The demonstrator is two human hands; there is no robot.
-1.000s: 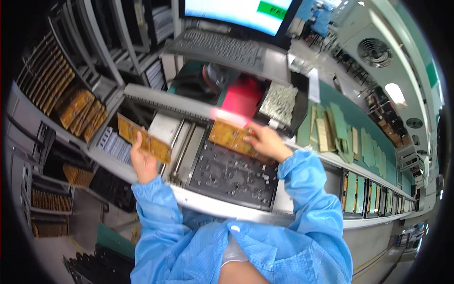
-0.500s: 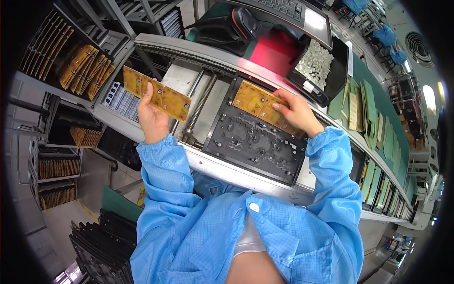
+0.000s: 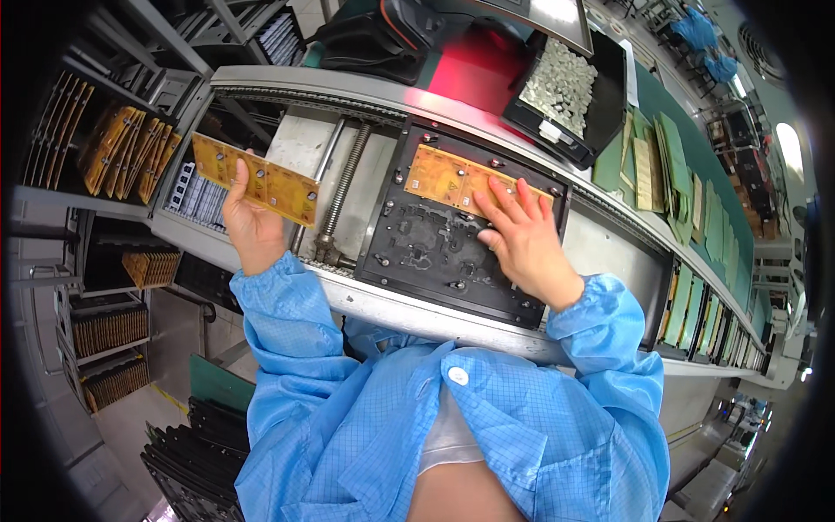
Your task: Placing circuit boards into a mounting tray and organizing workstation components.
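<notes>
An amber circuit board panel (image 3: 287,193) is held tilted in my left hand (image 3: 254,228), with the thumb across its face, over the left part of the conveyor frame. A second amber panel (image 3: 432,177) lies along the far edge of a black fixture plate (image 3: 413,261). Spread fingers of my right hand (image 3: 532,248) rest on the right half of that panel and hide part of it. Nothing is gripped in this hand. The plate's near half shows bare recesses and small pins.
Behind the conveyor rail (image 3: 348,87) stands a black bin (image 3: 600,122) of small pale pieces. Green boards (image 3: 670,165) lie to its right. Racks hold amber panels (image 3: 122,152) at far left. A metal screw shaft (image 3: 348,178) runs left of the plate.
My right hand has released its pinch on the panel over the fixture and now lies on it with fingers spread. My left hand still holds its panel. The whole view has shifted slightly.
</notes>
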